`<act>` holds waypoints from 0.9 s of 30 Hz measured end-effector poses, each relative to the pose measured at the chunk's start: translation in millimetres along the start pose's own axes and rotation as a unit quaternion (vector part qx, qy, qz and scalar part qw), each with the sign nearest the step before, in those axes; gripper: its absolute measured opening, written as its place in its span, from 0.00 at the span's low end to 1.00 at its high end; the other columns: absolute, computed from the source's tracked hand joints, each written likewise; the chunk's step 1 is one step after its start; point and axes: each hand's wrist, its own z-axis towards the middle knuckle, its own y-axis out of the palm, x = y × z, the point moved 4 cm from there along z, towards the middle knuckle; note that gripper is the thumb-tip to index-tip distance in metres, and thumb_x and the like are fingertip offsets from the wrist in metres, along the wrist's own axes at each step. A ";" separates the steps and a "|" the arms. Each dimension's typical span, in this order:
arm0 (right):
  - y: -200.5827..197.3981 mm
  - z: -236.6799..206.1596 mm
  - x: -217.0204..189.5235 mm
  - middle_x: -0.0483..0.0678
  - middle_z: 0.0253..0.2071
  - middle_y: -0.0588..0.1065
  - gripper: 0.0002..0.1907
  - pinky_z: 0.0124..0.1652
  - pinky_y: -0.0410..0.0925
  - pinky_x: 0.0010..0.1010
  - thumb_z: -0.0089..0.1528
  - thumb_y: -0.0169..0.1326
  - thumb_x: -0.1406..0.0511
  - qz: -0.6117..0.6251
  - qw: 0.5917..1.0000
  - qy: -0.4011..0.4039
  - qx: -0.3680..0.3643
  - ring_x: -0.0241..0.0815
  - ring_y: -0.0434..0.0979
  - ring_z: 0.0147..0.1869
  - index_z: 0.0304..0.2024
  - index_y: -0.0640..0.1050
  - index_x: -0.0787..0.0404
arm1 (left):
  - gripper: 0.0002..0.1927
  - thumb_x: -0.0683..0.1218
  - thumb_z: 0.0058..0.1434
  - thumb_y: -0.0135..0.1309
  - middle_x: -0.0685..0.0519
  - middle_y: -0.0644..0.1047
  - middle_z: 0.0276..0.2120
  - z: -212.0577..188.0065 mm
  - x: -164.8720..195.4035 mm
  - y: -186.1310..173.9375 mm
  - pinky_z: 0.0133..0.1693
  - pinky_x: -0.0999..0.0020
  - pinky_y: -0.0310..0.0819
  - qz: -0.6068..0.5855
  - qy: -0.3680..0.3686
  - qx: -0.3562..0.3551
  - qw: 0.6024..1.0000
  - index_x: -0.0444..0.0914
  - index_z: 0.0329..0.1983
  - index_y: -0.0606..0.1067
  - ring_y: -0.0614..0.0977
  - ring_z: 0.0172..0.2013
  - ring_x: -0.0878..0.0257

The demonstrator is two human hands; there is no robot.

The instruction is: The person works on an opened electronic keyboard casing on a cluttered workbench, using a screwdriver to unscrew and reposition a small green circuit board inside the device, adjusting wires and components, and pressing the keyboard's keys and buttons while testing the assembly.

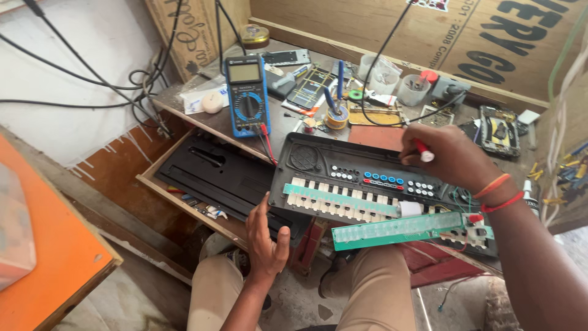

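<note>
kbd (367,178) black, opened, flat on lap/drawer edge | green PCB strip (398,230) loose at front | red-handled tool (422,150) upright

The right hand (450,156) covers the upper right part of the keyboard (361,178), and only the red-and-white end of the tool (422,150) it grips shows; the rest sits inside the fist. The left hand (266,236) hides the keyboard's lower left corner. At the left edge of the frame an orange table (49,257) is cut off, with a blurred pale shape on it. The black panel (220,171) in the drawer runs under the keyboard. Small parts in the cups (398,83) at upper centre are too small to tell. At the right edge, coloured bits (569,168) are blurred and cropped. Cables (92,79) leave the frame at upper left.
</note>
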 end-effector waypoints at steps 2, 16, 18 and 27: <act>-11.1 -14.7 9.8 0.49 0.28 0.80 0.14 0.35 0.74 0.37 0.51 0.63 0.74 -0.004 0.999 0.043 -0.010 0.43 0.86 0.36 0.35 0.72 0.62 | 0.46 0.73 0.69 0.35 0.36 0.69 0.61 -0.4 -1.4 0.0 0.64 0.43 0.60 0.003 -0.008 -0.001 1.000 0.32 0.73 0.61 0.69 0.64 0.43; -4.9 -68.5 22.3 0.46 0.31 0.80 0.17 0.37 0.71 0.40 0.45 0.63 0.75 -0.083 0.995 0.041 -0.025 0.51 0.81 0.38 0.34 0.75 0.57 | 0.48 0.73 0.69 0.35 0.36 0.71 0.59 -0.6 0.6 -1.4 0.64 0.45 0.62 -0.001 -0.002 0.003 1.000 0.29 0.72 0.61 0.70 0.63 0.43; -1.9 -69.8 17.1 0.45 0.31 0.80 0.16 0.37 0.71 0.38 0.46 0.64 0.73 -0.041 0.998 0.022 -0.031 0.49 0.82 0.38 0.33 0.75 0.56 | 0.47 0.73 0.69 0.35 0.36 0.71 0.59 -0.1 0.9 -2.0 0.64 0.45 0.61 0.000 0.002 0.001 1.000 0.29 0.72 0.62 0.70 0.64 0.43; 2.6 -57.7 29.8 0.45 0.30 0.80 0.14 0.37 0.70 0.44 0.49 0.63 0.72 -0.141 0.984 0.094 -0.058 0.53 0.82 0.40 0.34 0.73 0.57 | 0.48 0.73 0.69 0.34 0.35 0.70 0.60 -0.1 -0.4 -1.2 0.64 0.45 0.61 0.005 -0.003 0.000 1.000 0.29 0.72 0.61 0.69 0.64 0.43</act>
